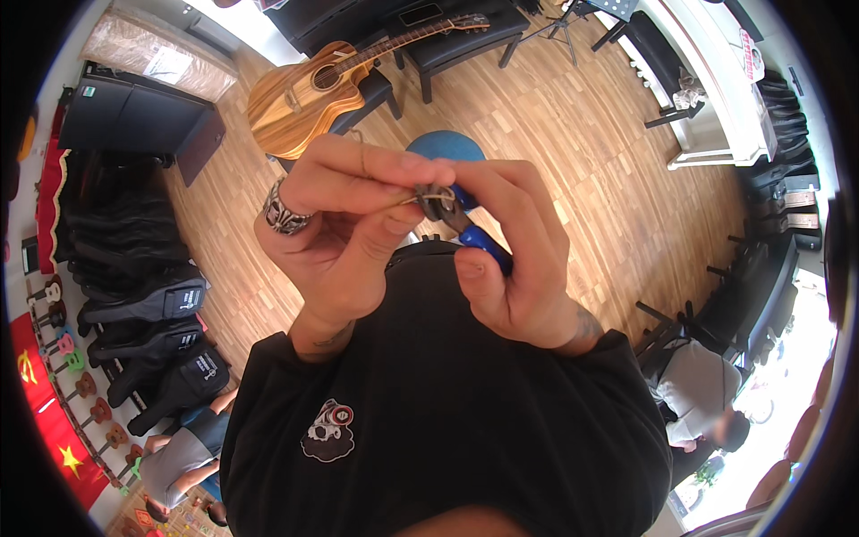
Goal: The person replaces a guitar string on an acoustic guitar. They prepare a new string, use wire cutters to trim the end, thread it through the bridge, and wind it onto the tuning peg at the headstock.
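Observation:
In the head view, my left hand (333, 228), with a patterned metal ring, pinches a thin tan string (405, 200) between thumb and fingers. My right hand (519, 251) is closed around blue-handled pliers (482, 246). The pliers' metal head meets the looped string beside my left fingertips; whether the jaws grip it is too small to tell. Beyond my hands, an acoustic guitar (313, 89) rests on a black bench, partly behind my left fingers, and a blue round stool (443, 143) is mostly hidden behind my hands.
Black guitar cases (134, 233) and small ukuleles line the left side. A black bench (456, 49) stands ahead, a white piano (716, 134) at right. One person (179, 465) is at lower left, another (698, 394) at lower right. Wood flooring (608, 224) surrounds me.

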